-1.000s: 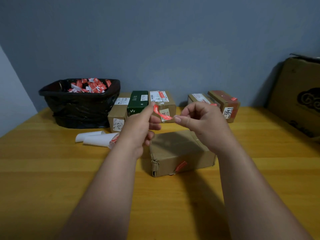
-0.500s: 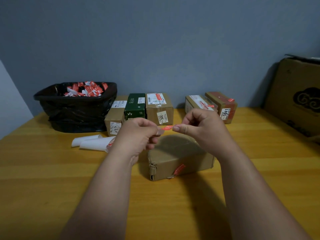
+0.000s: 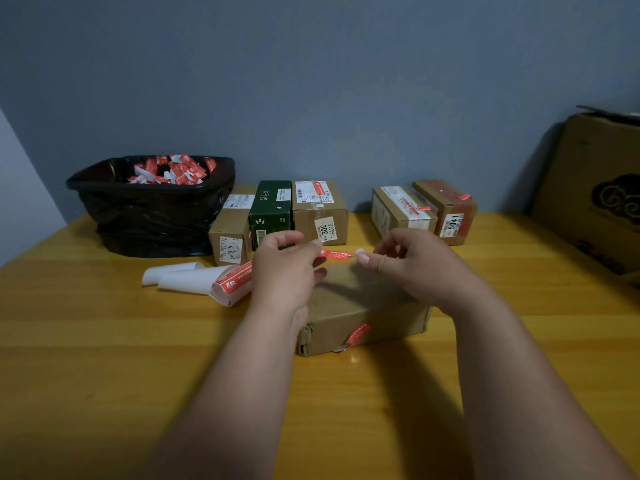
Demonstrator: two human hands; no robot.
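A small red sticker (image 3: 336, 253) is stretched flat between my two hands. My left hand (image 3: 287, 268) pinches its left end and my right hand (image 3: 408, 263) pinches its right end. Both hands hover just above a brown cardboard box (image 3: 363, 313) lying on the wooden table (image 3: 104, 341). That box carries another red sticker (image 3: 358, 334) on its near side. A curled roll of white backing paper with red stickers (image 3: 207, 280) lies to the left of my left hand.
A black bin (image 3: 152, 209) lined with a bag holds several red and white scraps at the back left. Three boxes (image 3: 280, 216) stand in a row beside it, two more boxes (image 3: 426, 211) to their right. A large cardboard carton (image 3: 595, 192) leans at the far right.
The sticker was held higher and bent a second ago. My hands have moved apart and come down, so the sticker is now pulled straight just above the box.
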